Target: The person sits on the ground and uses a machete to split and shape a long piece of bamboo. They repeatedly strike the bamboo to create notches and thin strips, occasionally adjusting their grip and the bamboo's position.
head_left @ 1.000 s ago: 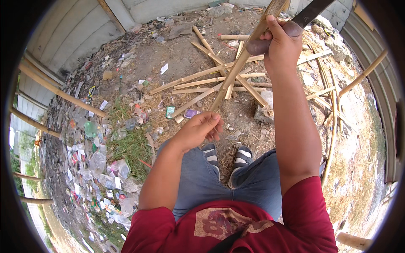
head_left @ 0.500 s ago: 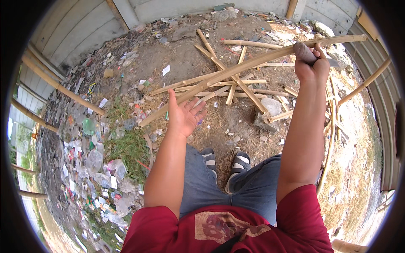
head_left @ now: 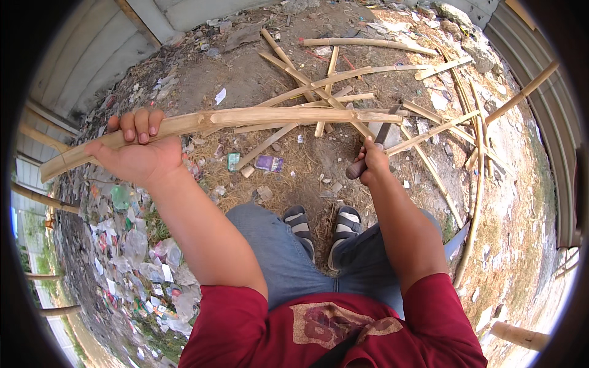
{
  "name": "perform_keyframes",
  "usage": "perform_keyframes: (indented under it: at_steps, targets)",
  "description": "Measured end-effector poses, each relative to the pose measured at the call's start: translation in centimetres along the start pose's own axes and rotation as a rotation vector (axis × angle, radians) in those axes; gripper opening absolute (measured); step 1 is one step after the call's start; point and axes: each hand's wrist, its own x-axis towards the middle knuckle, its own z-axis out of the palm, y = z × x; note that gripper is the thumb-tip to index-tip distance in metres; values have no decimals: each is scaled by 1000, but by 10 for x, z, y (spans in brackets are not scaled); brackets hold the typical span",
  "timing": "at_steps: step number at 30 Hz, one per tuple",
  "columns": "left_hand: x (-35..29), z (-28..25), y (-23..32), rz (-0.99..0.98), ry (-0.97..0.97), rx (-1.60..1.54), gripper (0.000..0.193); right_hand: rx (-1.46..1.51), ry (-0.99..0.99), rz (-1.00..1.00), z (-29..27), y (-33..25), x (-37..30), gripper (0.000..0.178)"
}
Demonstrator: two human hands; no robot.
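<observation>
My left hand [head_left: 147, 158] is wrapped round one end of a long split bamboo strip [head_left: 245, 116], at the left. The strip runs nearly level across the view in front of me. In my right hand [head_left: 375, 163] is a large knife with a thick brown wooden handle [head_left: 356, 170]. Its dark blade [head_left: 384, 131] points up and away from me, beside the strip's far right end; whether they touch I cannot tell.
More bamboo strips [head_left: 429, 172] lie crossed on the littered dirt ahead and to the right. Near a stone lies a purple packet [head_left: 269, 163]. Plastic rubbish [head_left: 138, 245] covers the left side. Concrete panels [head_left: 92, 55] and a corrugated metal wall [head_left: 534, 80] stand around.
My left hand has closed on the bamboo strip and moved left with it. My right hand has let go of the strip and come down and left, still holding the knife.
</observation>
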Motion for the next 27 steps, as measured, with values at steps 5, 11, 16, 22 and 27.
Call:
perform_keyframes:
  at_steps: [5, 11, 16, 22, 27]
  targets:
    - [1, -10, 55, 51, -235, 51, 62, -241, 72, 46, -4, 30, -2, 25]
    - [-16, -28, 110, 170, -419, 4, 55, -370, 179, 18, -23, 38, 29, 25]
    - [-14, -17, 60, 197, -200, 291, 68, -381, 180, -37, -15, 38, 24, 25]
    - [-4, -27, -7, -38, -192, 285, 86, -604, -98, -300, 22, 5, -48, 27]
    - [10, -42, -14, -87, -279, 231, 91, -927, -371, -553, 38, 3, -86, 31]
